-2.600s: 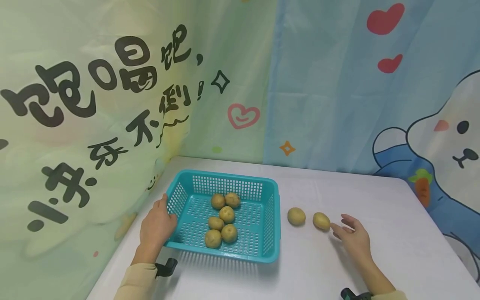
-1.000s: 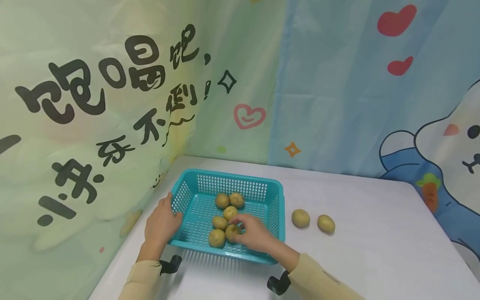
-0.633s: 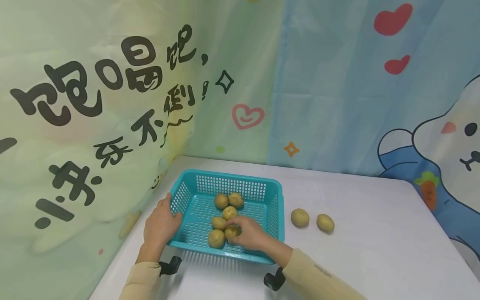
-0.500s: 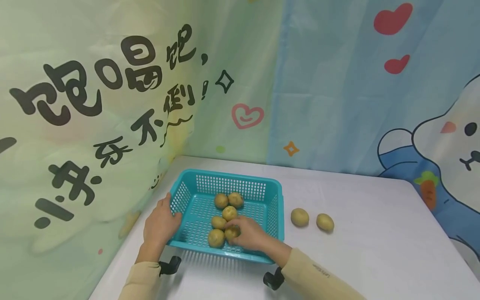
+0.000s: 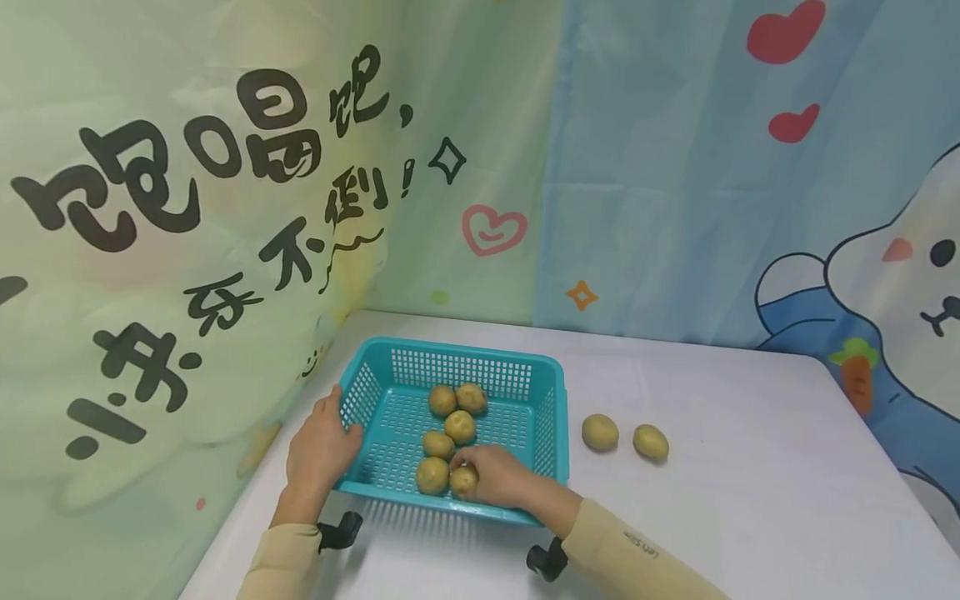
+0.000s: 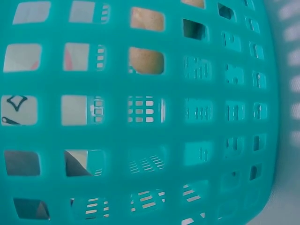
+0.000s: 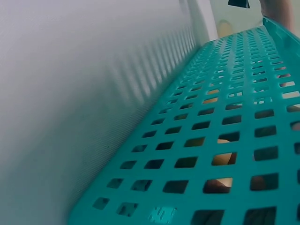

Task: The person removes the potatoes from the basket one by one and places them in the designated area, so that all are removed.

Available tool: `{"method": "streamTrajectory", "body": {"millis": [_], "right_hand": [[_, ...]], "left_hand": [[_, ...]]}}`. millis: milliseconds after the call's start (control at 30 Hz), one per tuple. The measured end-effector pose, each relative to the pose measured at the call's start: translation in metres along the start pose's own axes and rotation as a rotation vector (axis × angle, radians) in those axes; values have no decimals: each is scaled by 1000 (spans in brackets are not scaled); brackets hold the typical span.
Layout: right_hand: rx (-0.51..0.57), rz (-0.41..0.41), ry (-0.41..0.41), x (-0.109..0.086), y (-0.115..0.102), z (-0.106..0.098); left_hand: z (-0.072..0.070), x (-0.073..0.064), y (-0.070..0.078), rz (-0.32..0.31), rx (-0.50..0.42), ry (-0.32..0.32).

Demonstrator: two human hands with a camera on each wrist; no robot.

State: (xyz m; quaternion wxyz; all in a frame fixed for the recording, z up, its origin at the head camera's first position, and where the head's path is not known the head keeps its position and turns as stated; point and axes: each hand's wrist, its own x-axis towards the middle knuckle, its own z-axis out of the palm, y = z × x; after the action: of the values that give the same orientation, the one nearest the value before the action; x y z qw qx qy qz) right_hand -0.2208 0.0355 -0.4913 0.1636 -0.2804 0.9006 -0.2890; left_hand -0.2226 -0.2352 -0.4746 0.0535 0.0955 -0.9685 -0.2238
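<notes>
A turquoise perforated plastic basket [image 5: 551,433] stands on the white table with several potatoes inside. My left hand [image 5: 318,446] grips its left rim, thumb over the edge. Inside the basket, my right hand [image 5: 502,477] holds the near-right potato [image 5: 463,482] in curled fingers, low by the front wall. Left of it lies another potato [image 5: 432,476], with a smaller potato [image 5: 438,445] just behind. Farther back are a potato [image 5: 460,427] and a touching pair. Basket walls fill much of both wrist views; the left wrist view shows the lattice [image 6: 159,136] up close.
Two more potatoes lie on the table right of the basket, a rounder potato [image 5: 600,433] and a smaller oval potato [image 5: 651,443]. Printed curtains [image 5: 660,167] hang along the back and left of the white table [image 5: 750,467].
My right hand has moved left from beside the oval potato on the table into the basket and taken hold of a potato, which has shifted slightly nearer. My left hand stays on the rim.
</notes>
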Motion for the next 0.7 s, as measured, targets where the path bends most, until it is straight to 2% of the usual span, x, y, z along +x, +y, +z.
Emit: {"method": "streamTrajectory", "body": {"millis": [167,267,533,700], "right_hand": [[19,21,20,-5,2,-2],[68,28,59,-10,1,-5],[232,9,151,-30,2,-24],[344,40,215,-47,6,-41]], "left_hand": [[-1,0,1,6,-1,-11],[-1,-1,1,0,-4,-14],[0,-2,-1,2,6,-7],[0,-1,0,16,7,-2]]}}
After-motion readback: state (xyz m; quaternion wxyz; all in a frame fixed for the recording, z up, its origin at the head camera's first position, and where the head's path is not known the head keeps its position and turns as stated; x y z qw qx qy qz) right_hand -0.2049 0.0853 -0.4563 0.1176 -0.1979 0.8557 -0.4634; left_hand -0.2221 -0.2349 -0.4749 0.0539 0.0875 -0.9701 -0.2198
